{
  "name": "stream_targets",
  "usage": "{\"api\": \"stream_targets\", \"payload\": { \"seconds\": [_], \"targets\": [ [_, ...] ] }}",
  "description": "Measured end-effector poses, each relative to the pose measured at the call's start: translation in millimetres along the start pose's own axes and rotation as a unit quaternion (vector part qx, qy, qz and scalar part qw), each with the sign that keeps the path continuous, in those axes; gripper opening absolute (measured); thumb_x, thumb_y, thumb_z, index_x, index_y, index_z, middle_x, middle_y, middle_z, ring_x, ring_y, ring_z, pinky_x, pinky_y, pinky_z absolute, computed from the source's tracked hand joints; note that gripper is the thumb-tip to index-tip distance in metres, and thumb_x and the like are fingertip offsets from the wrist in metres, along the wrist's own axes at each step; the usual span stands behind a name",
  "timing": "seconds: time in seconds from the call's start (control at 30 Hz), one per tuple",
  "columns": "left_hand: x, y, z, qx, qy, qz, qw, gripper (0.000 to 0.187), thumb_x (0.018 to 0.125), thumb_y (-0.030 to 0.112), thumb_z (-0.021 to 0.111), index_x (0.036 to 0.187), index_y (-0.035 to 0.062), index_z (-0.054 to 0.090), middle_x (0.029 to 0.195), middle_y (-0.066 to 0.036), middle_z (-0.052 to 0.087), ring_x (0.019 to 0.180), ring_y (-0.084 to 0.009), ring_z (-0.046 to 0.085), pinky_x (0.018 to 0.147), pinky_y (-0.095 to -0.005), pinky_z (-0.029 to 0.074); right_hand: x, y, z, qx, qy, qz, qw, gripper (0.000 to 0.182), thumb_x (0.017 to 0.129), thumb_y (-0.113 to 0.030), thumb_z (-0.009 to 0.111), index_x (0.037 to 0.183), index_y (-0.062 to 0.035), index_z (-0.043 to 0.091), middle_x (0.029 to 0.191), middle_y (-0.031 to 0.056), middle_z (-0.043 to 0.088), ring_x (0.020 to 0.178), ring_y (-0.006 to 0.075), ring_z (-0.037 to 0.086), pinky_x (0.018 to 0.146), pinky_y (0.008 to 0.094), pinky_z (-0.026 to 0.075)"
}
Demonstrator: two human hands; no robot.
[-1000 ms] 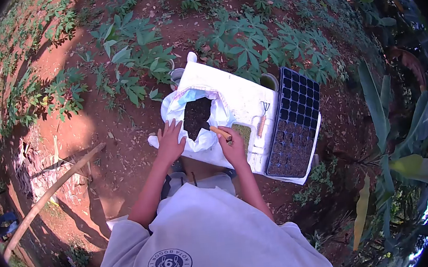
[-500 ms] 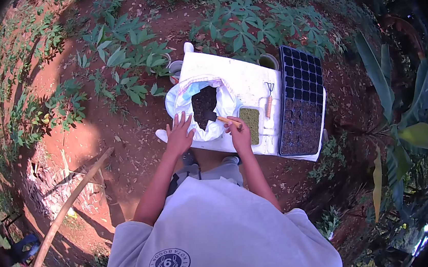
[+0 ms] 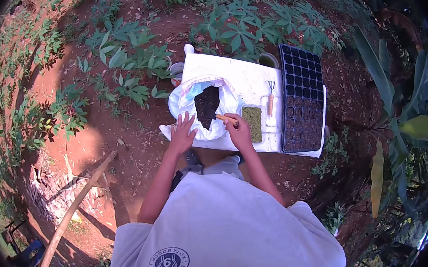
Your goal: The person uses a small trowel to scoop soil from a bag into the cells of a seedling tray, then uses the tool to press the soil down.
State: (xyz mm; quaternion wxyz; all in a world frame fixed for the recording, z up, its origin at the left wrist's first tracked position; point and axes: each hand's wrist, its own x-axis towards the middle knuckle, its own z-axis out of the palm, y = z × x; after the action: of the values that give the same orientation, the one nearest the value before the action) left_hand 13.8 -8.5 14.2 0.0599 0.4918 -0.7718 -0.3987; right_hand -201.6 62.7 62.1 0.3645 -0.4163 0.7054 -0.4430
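My right hand [image 3: 237, 128] grips the wooden handle [image 3: 227, 118] of a small tool, whose head is not distinguishable against the dark soil [image 3: 207, 105]. That soil lies inside an open white sack [image 3: 228, 93]. At the sack's near left rim rests my left hand [image 3: 181, 134], its fingers spread over the plastic. Right of the sack is a shallow container of green, grainy material [image 3: 252, 124]. A small hand fork [image 3: 271, 98] with a wooden handle lies beyond it. The black seedling tray [image 3: 301, 99] has soil in its nearer cells; its farther cells look dark and hollow.
The white table [image 3: 217, 63] holds the sack and trays. A pot [image 3: 269, 60] and a bucket [image 3: 176, 71] stand at its far side. Leafy plants [image 3: 240, 30] grow beyond it. A long wooden pole [image 3: 72, 214] slants at the left, and broad leaves [image 3: 375, 71] rise at the right.
The tool's dark blade, visible earlier at the soil's near right edge, no longer shows. The handle in my right hand has a slightly different angle. The whole view has shifted slightly.
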Motion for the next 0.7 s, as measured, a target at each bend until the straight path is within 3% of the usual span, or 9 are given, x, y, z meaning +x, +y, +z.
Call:
{"api": "stream_targets", "payload": {
  "seconds": [0.17, 0.7],
  "targets": [
    [2, -10, -7, -0.024, -0.028, 0.001, 0.999, 0.057, 0.095, 0.034, 0.049, 0.148, 0.0304, 0.030, 0.160, -0.001, 0.011, 0.147, -0.0261, 0.002, 0.111, -0.0633, 0.007, 1, 4, 3, 0.141, 0.009, 0.053, 0.989, 0.022, 0.093, -0.011, 0.057, 0.111, -0.0012, 0.062, 0.086, 0.0071, 0.067, 0.069, 0.0095, 0.060, 0.066, 0.0232, 0.048],
    [5, -17, -12, -0.068, -0.077, -0.002, 0.995, 0.053, 0.097, 0.037, 0.045, 0.148, 0.0291, 0.031, 0.160, 0.002, 0.009, 0.147, -0.0245, -0.001, 0.112, -0.0611, 0.001, 2, 22, 0, 0.254, 0.020, 0.146, 0.956, 0.024, 0.095, -0.020, 0.053, 0.110, -0.0027, 0.062, 0.080, 0.0048, 0.067, 0.063, 0.0082, 0.058, 0.060, 0.0219, 0.045]
  ]
}}
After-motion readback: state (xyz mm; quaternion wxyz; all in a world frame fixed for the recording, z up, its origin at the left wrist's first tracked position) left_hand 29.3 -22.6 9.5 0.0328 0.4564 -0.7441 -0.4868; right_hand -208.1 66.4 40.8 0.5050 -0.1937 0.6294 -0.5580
